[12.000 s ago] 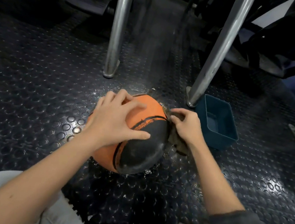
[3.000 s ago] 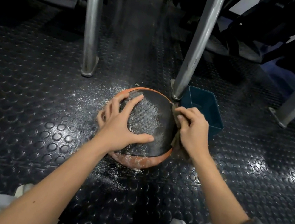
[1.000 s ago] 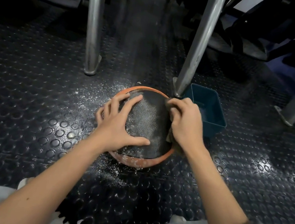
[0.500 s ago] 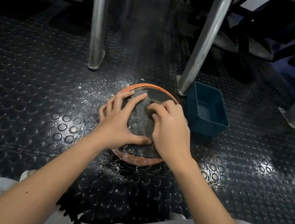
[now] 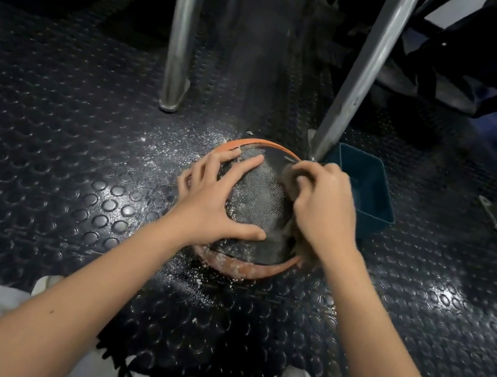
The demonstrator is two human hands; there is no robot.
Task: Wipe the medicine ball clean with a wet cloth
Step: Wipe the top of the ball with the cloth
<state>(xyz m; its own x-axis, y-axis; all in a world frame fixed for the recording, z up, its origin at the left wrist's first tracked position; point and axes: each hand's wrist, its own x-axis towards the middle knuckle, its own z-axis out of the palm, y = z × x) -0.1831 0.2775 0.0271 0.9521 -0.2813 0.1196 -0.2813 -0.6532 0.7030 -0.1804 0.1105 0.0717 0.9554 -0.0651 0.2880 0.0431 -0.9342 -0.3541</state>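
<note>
Studded floor (image 5: 63, 155) dusty round medicine ball (image 5: 259, 197); teal tub (image 5: 375, 225) just right, contents unclear; left grip (image 5: 208, 201) spread on ball, right grip (image 5: 322, 211) bunching cloth (image 5: 289, 173).

Dim scene. Overhead light glares off the wet studded floor (image 5: 111, 204) at 9 o'clock and 4 o'clock, while the far end at 12 o'clock sinks into shadow. The right hand (image 5: 323, 216) is motion-blurred. Wide-angle distortion bows the stud rows near the edges.

Tub (image 5: 375, 225) right of ball (image 5: 259, 197)
</note>
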